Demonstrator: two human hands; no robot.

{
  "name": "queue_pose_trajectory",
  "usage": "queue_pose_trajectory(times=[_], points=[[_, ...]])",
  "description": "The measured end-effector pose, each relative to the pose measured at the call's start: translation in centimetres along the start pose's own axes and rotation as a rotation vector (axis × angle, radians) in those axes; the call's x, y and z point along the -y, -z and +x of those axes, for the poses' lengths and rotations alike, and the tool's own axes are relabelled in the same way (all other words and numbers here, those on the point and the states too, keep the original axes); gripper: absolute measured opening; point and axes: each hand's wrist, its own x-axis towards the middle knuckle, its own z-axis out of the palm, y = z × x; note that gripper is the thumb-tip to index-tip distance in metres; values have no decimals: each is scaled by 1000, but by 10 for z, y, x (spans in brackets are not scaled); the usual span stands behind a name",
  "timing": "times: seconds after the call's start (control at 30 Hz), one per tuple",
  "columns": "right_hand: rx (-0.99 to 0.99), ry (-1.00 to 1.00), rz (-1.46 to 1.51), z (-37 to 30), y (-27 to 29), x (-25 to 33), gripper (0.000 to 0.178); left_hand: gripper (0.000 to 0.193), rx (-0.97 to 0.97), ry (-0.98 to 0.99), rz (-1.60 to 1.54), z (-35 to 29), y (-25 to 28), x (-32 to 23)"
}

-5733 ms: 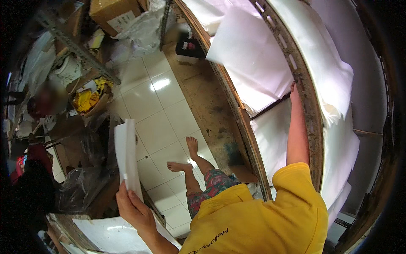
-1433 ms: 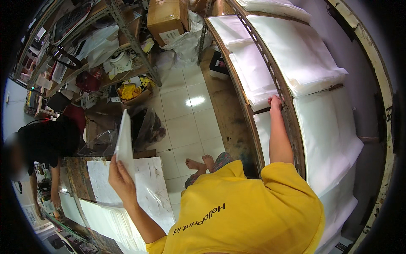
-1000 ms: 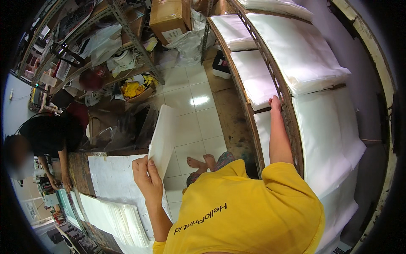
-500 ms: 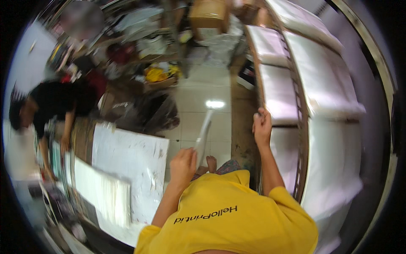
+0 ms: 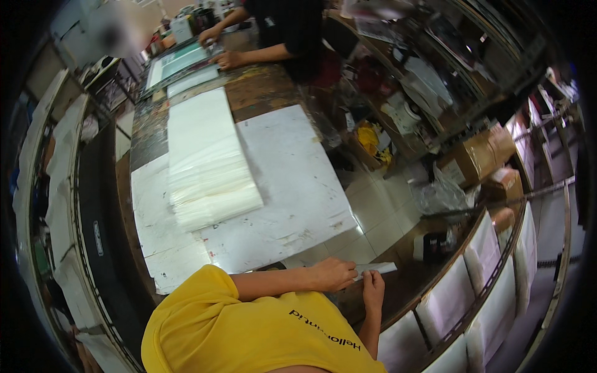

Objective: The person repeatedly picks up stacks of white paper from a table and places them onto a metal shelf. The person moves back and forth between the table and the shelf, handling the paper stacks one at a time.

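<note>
A narrow white strip, like a folded sheet or flat bag, is in front of my yellow shirt at the lower middle. My left hand is closed on its left end. The fingers of my right hand pinch its near edge, close beside the left hand. To the left, a stack of long white sheets lies fanned at its near end on a stained white board. The board covers part of a worn wooden table.
Across the table a co-worker in black handles a teal-edged frame. Racks with hanging white sheets stand at the right, and more racks at the left. Cardboard boxes and clear plastic sit at the far right.
My view has swung left toward the table and co-worker. My right hand has come from the rack's edge to the strip, which my left hand still holds.
</note>
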Motion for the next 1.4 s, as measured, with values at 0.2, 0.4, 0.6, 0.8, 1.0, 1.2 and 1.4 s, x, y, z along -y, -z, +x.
queue_pose_trajectory(times=[0.2, 0.4, 0.6, 0.8, 1.0, 1.2, 1.4], points=[[-120, -233, 213, -7, -58, -18, 14, 21, -327, 156, -177, -79, 90, 31], [-186, -452, 298, -10, -115, -121, 12, 13, -706, 452, -137, -186, 200, 68], [-145, -559, 269, -21, -156, -144, 18, 14, -1005, 690, -34, -288, 246, 88], [-157, -559, 223, -32, -181, -99, 18, 14, -1165, 784, -63, -350, 250, 96], [-125, -482, 218, -50, -169, -115, 15, 12, -1175, 748, 50, -372, 264, 119], [-249, -485, 252, -89, -160, -126, 13, 19, -1097, 686, 345, -354, 293, 168], [-258, -468, 179, -124, -156, -148, 13, 27, -847, 703, 887, -343, 307, 271]])
